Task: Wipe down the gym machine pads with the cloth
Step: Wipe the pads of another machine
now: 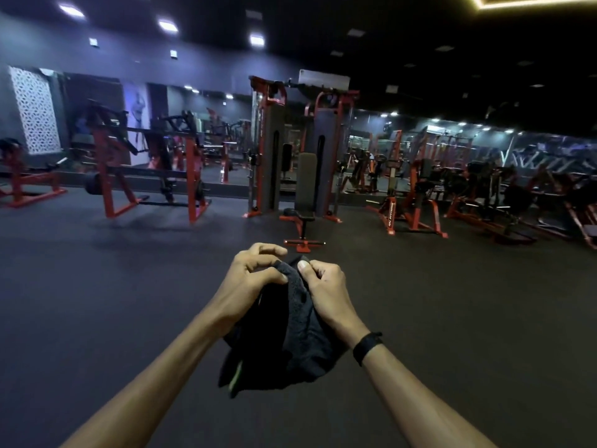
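Head view: both forearms reach forward, hands meet at centre, in the air above the dark floor (97, 302).

Left hand (255, 273): fingers curled, thumb and fingertips pinching the upper left edge of the cloth (290, 337). Upper fingers arch above the cloth's top, not clearly touching it.

Right hand (326, 286): fingers curled in, thumb pressed on the cloth's upper right edge, gripping it. Black wristband (366, 347) on that wrist.

Cloth: dark, bunched, sits between the two hands at its top and hangs down below them, between the wrists. Thin green strip at its lower left edge. Lower end hangs free, touching nothing else.

Beyond the hands, well apart: red-framed bench (302, 221) with a dark upright back pad (307, 176), straight ahead of the fingertips. Behind it a tall red cable station (297, 140). Left of the hands, far off, a red plate-loaded rack (148, 169). Right, more red machines (416, 195), blurred. Pads there too dark to tell detail.
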Available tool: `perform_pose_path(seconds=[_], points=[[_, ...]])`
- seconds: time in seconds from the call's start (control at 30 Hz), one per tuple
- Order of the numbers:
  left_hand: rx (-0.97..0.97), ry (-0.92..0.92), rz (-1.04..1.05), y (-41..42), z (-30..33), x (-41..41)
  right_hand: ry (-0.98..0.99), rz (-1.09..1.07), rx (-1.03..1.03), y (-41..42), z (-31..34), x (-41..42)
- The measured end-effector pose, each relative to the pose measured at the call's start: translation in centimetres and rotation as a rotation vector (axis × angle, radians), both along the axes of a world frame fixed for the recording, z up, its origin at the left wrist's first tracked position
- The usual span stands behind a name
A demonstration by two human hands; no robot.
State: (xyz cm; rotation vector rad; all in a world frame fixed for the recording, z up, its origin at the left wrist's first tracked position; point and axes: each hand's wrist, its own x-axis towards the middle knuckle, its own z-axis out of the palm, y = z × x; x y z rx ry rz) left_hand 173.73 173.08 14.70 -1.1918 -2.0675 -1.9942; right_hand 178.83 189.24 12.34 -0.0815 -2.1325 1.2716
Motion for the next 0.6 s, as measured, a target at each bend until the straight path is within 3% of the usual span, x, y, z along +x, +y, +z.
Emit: perform_pose_path(seconds=[0.07,0.2,0.37,0.6], points=[[-0.020,-0.103,-0.113,0.7,-0.2,-3.3,0.004,0.037,-0.046,0.3,0.1,-2.8],[-0.065,-0.151,-0.123,1.5,-0.3,-9.0,-0.061,0.199,-0.078,0.1,0.7,-7.7],[-0.136,-0.035,-0.113,1.2,0.4,-15.0,-0.027,0.303,-0.151,-0.3,1.9,-12.2],[-0.161,0.039,-0.066,2.6,0.4,-21.1,-0.153,0.317,-0.034,1.7,-0.6,-15.8]])
